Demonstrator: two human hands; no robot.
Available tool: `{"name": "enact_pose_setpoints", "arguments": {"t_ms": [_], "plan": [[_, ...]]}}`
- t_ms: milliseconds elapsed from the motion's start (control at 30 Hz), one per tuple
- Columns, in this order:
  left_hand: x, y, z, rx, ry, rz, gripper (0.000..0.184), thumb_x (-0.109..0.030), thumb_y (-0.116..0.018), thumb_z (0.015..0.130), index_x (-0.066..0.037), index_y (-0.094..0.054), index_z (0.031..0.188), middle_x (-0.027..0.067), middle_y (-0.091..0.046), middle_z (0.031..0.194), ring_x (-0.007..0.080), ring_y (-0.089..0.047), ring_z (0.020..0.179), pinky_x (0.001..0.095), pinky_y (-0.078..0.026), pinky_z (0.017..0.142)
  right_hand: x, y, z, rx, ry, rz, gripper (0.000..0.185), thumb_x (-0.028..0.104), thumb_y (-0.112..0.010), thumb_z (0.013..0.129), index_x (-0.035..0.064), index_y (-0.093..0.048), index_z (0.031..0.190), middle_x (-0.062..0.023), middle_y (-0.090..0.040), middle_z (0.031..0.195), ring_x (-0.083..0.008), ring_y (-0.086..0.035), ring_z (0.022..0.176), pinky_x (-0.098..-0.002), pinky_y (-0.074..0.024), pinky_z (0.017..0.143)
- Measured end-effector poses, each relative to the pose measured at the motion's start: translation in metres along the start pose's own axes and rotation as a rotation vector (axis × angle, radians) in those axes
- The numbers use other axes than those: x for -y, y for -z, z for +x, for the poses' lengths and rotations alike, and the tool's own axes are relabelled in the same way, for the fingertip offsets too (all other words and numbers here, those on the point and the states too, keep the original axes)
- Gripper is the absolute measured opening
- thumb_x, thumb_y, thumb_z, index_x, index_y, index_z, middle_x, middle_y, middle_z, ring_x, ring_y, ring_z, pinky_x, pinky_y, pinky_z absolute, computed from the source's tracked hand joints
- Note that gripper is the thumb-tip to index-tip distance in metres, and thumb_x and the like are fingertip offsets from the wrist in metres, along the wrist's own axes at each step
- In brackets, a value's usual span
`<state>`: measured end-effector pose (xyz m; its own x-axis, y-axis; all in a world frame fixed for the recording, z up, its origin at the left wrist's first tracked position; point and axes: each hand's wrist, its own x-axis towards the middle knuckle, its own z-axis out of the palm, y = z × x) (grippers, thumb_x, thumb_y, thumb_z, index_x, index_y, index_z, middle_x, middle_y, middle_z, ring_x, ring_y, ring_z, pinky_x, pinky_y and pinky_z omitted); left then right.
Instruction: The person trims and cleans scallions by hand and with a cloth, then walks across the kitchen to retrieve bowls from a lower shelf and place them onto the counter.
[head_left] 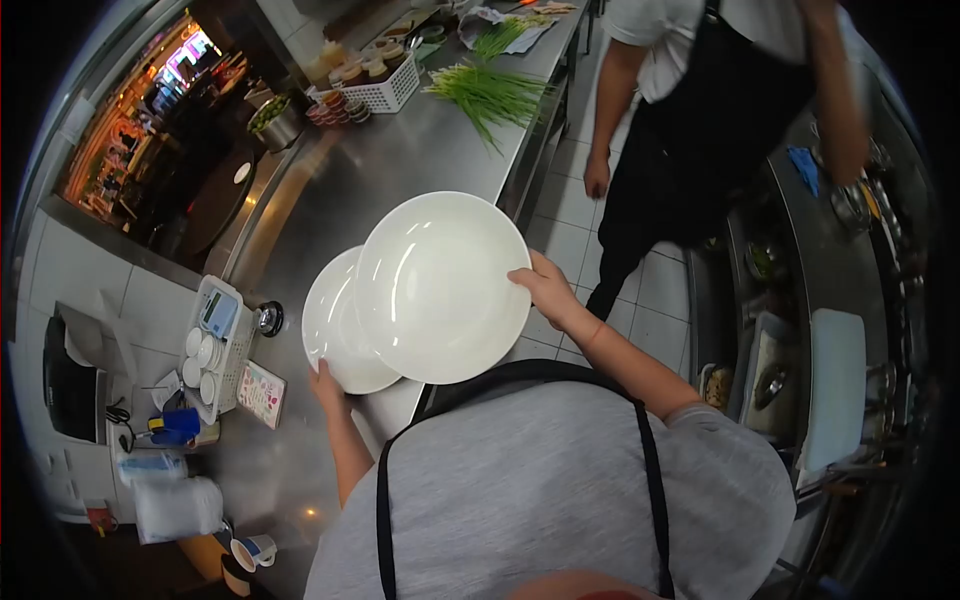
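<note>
My right hand [545, 290] grips the right rim of a large white plate [445, 290], thumb on top and fingers mostly hidden beneath. My left hand [328, 387] is closed on the lower left rim of a second white plate [335, 320]. The large plate overlaps the right part of the second one. Both plates show bare, glossy faces and are above the edge of the steel counter [330, 205]. Whether the second plate touches the counter I cannot tell.
A co-worker in a black apron [690, 130] stands at the upper right. Green stalks [485, 95] and a white basket of jars [385, 92] lie up the counter. A basket with cups [225, 345], a bell [270, 318] and a notebook [262, 393] are at the left.
</note>
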<state>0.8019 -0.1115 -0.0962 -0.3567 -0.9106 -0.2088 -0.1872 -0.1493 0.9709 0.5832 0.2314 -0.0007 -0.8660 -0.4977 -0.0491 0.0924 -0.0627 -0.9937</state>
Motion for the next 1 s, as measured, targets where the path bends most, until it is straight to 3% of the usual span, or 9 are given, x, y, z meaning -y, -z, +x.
{"name": "enact_pose_setpoints", "arguments": {"t_ms": [100, 167, 233, 400, 467, 700, 900, 967, 1000], "plan": [[-0.001, -0.029, 0.025, 0.034, -0.056, -0.053, 0.034, -0.024, -0.043, 0.091, 0.004, -0.047, 0.11, 0.0169, -0.057, 0.101, 0.0249, -0.058, 0.089, 0.035, -0.048, 0.076, 0.003, -0.019, 0.025, 0.01, -0.049, -0.015, 0.032, 0.011, -0.052, 0.079, -0.0038, -0.053, 0.108, -0.0083, -0.06, 0.094, -0.0134, -0.055, 0.083, -0.0253, -0.0438, 0.075], [0.029, -0.039, 0.059, -0.025, -0.198, 0.004, 0.03, -0.023, -0.043, 0.092, 0.002, -0.051, 0.106, 0.0123, -0.057, 0.096, 0.019, -0.054, 0.086, 0.0308, -0.044, 0.076, -0.009, -0.022, 0.046, 0.025, -0.064, 0.052, 0.03, 0.01, -0.052, 0.079, -0.0033, -0.054, 0.106, -0.0084, -0.061, 0.088, -0.0135, -0.057, 0.076, -0.0249, -0.0456, 0.068], [0.002, -0.059, 0.046, 0.021, -0.277, 0.085, 0.027, -0.024, -0.043, 0.093, 0.0, -0.054, 0.101, 0.0081, -0.056, 0.091, 0.0151, -0.051, 0.083, 0.0279, -0.041, 0.077, -0.001, -0.025, 0.06, 0.015, -0.081, 0.083, 0.029, 0.011, -0.052, 0.079, -0.0029, -0.055, 0.104, -0.0077, -0.06, 0.086, -0.0136, -0.057, 0.075, -0.0245, -0.0452, 0.067], [-0.01, -0.099, 0.037, -0.082, -0.325, 0.05, 0.028, -0.023, -0.04, 0.094, 0.001, -0.053, 0.093, 0.0106, -0.057, 0.087, 0.0175, -0.05, 0.081, 0.0302, -0.041, 0.076, 0.012, -0.018, 0.08, 0.002, -0.185, 0.02, 0.03, 0.013, -0.052, 0.079, -0.003, -0.054, 0.104, -0.0075, -0.06, 0.086, -0.0135, -0.056, 0.073, -0.0241, -0.045, 0.067], [-0.014, -0.11, 0.027, -0.087, -0.319, 0.063, 0.03, -0.025, -0.039, 0.094, 0.002, -0.053, 0.094, 0.0115, -0.057, 0.087, 0.0183, -0.051, 0.081, 0.0306, -0.041, 0.076, 0.022, -0.019, 0.083, -0.003, -0.256, -0.009, 0.034, 0.013, -0.05, 0.079, -0.0033, -0.053, 0.108, -0.0089, -0.06, 0.091, -0.0142, -0.056, 0.079, -0.0261, -0.0445, 0.072], [-0.027, -0.142, 0.033, -0.037, -0.318, 0.125, 0.031, -0.03, -0.039, 0.094, -0.002, -0.051, 0.099, 0.0149, -0.058, 0.09, 0.0245, -0.054, 0.085, 0.0335, -0.041, 0.079, -0.012, -0.004, 0.111, -0.007, -0.134, -0.048, 0.04, 0.011, -0.048, 0.081, -0.0044, -0.05, 0.117, -0.0118, -0.059, 0.105, -0.0174, -0.055, 0.092, -0.0273, -0.0432, 0.08], [-0.036, -0.162, 0.033, 0.087, -0.247, 0.036, 0.031, -0.03, -0.04, 0.094, -0.004, -0.05, 0.107, 0.0126, -0.058, 0.094, 0.0202, -0.054, 0.087, 0.0309, -0.042, 0.08, -0.037, 0.0, 0.124, -0.03, -0.104, -0.146, 0.034, 0.01, -0.049, 0.082, -0.0038, -0.05, 0.113, -0.0117, -0.06, 0.096, -0.0167, -0.057, 0.083, -0.0267, -0.0449, 0.073], [-0.033, -0.165, 0.036, 0.099, -0.238, 0.057, 0.032, -0.031, -0.04, 0.094, -0.004, -0.049, 0.107, 0.012, -0.058, 0.095, 0.0188, -0.054, 0.088, 0.0303, -0.042, 0.08, -0.046, -0.001, 0.127, 0.009, 0.088, -0.338, 0.028, 0.01, -0.052, 0.083, -0.0021, -0.049, 0.108, -0.011, -0.061, 0.088, -0.0157, -0.057, 0.074, -0.0258, -0.0462, 0.065], [-0.033, -0.167, 0.036, 0.078, -0.205, -0.013, 0.032, -0.031, -0.04, 0.093, -0.003, -0.049, 0.108, 0.0114, -0.058, 0.095, 0.018, -0.053, 0.088, 0.0299, -0.041, 0.081, -0.016, -0.013, 0.119, 0.004, -0.034, -0.368, 0.027, 0.011, -0.056, 0.083, 0.0006, -0.045, 0.105, -0.0101, -0.059, 0.081, -0.0144, -0.057, 0.066, -0.0248, -0.0467, 0.058]]}}
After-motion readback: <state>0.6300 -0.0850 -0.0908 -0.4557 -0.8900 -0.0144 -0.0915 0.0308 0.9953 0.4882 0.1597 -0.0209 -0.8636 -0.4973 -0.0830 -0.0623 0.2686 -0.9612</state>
